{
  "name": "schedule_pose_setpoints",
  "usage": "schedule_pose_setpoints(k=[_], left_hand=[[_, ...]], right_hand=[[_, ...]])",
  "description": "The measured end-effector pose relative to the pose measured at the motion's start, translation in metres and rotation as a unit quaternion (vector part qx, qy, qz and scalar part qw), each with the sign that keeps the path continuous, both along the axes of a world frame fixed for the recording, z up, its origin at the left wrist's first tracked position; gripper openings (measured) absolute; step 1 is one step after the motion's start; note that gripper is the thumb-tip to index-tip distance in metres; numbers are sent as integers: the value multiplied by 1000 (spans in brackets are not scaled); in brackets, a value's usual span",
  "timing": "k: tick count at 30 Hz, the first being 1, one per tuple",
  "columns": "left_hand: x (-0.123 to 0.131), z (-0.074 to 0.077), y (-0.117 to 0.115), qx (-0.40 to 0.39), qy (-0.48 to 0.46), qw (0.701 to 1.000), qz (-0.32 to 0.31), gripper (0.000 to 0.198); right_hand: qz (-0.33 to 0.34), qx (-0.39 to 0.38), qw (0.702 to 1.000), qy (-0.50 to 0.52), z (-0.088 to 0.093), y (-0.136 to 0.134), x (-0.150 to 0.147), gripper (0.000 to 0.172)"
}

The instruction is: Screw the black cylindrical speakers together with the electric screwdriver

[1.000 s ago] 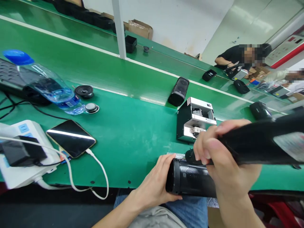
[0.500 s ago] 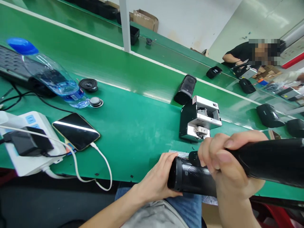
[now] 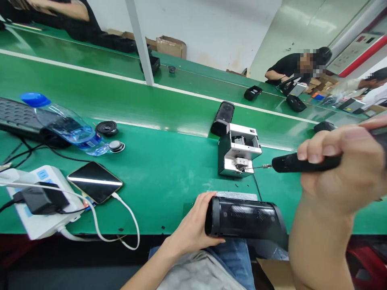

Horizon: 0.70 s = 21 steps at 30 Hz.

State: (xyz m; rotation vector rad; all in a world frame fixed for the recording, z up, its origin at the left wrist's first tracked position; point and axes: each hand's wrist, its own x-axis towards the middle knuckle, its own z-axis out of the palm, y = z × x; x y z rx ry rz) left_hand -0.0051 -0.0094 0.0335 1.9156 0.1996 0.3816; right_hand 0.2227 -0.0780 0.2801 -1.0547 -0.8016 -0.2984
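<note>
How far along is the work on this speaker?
Done, it seems: another speaker stands looking whole behind the metal fixture. In hand: the left hand holds a black cylindrical speaker, while the right hand holds a screwdriver away from it. Left, perhaps: a loose speaker driver lies on the green bench.

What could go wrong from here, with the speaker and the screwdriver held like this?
The black cylindrical speaker sits at the edge of the green bench, steadied only by the left hand, so it might roll off if that hand lets go. The tip of the electric screwdriver, in the right hand, is right at the black-and-silver screw feeder, so a careless move could knock the feeder or bend the bit.
</note>
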Motion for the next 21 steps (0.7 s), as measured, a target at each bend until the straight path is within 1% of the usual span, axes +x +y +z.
schedule_pose_setpoints(k=[2,4,7,9,13,17,19,21], left_hand=[[0,0,0,-2,5,1000,-1,130],[0,1,1,-7,9,1000,-2,128],[1,3,2,-18,21,1000,-2,128],[1,4,2,-22,31,999,-1,130],[0,6,2,-28,39,999,-1,130],[0,4,2,-24,35,999,2,130],[0,4,2,-20,25,999,2,130],[0,5,2,-16,15,1000,-1,130]], right_hand=[[-31,9,999,-38,-7,7,16,17],[-32,0,998,-57,-17,14,25,15],[-31,-36,998,-52,-30,21,28,15],[-34,-59,997,-43,-34,22,27,15],[-42,-66,996,-39,-35,21,28,15],[-37,-74,997,-10,-34,15,26,15],[-28,-70,997,6,-30,8,21,16],[-19,-60,998,31,-22,-3,11,20]])
